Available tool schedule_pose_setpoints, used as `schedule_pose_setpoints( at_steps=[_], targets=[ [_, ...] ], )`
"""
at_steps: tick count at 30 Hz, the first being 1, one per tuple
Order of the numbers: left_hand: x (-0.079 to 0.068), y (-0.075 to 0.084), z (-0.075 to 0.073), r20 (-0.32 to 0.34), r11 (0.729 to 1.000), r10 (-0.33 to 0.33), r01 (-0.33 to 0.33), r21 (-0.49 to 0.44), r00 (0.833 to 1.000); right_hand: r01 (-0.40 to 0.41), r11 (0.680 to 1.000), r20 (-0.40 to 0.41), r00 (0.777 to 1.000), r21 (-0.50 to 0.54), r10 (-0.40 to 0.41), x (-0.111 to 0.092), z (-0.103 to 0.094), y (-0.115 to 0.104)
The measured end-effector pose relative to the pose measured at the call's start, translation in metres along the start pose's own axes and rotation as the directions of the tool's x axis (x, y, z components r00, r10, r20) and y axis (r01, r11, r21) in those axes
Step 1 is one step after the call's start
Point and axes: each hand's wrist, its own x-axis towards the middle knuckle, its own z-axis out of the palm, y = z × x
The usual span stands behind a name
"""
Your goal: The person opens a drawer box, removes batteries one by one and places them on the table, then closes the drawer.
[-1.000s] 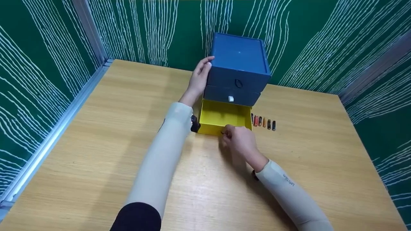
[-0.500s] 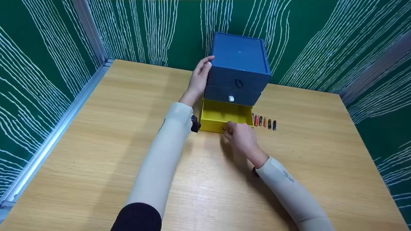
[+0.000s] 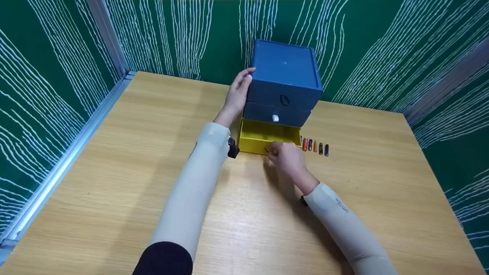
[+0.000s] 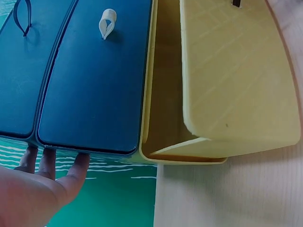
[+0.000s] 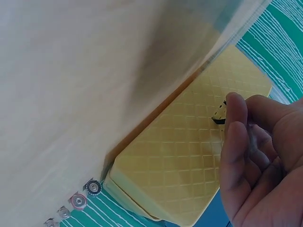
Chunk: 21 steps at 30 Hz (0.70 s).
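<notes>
A stacked drawer unit (image 3: 284, 63) has two blue drawers above a yellow drawer (image 3: 252, 146), which stands partly pulled out. Against the unit's left side rests my left hand (image 3: 235, 97), its fingertips on the blue wall; in the left wrist view those fingers (image 4: 75, 172) look fairly straight. My right hand (image 3: 288, 158) is at the yellow drawer's front. There, in the right wrist view, its curled fingers and thumb pinch a small black-and-yellow strap pull (image 5: 219, 115), partly hidden by the fingertips. The visible inside of the drawer holds nothing.
Several small battery-like cylinders (image 3: 315, 146) lie in a row on the wooden table (image 3: 126, 152), right of the drawer. The upper blue fronts carry a black loop (image 3: 284, 100) and a white tab (image 3: 275, 118). Green patterned panels (image 3: 221, 38) enclose the table.
The yellow drawer has slid back a little into the unit, and my right hand has moved forward with its pull. My left hand has stayed at the unit's side.
</notes>
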Motion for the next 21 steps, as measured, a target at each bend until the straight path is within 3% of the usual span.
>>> schedule_pose_setpoints(
  at_steps=[8,15,21],
  targets=[
    [0.0,0.001,0.0,0.001,1.0,-0.01,0.01,0.015,1.0,-0.048,0.999,0.06,0.997,0.0,0.048,0.011,-0.002,0.004],
    [0.002,0.003,0.001,-0.003,1.0,0.004,-0.004,-0.005,1.0,0.024,1.0,0.018,1.0,-0.015,-0.024,0.021,-0.005,0.007],
    [0.0,0.001,0.0,-0.001,1.0,-0.007,0.007,-0.006,1.0,0.032,0.999,0.018,0.999,-0.036,-0.031,0.027,-0.005,0.007]
  ],
)
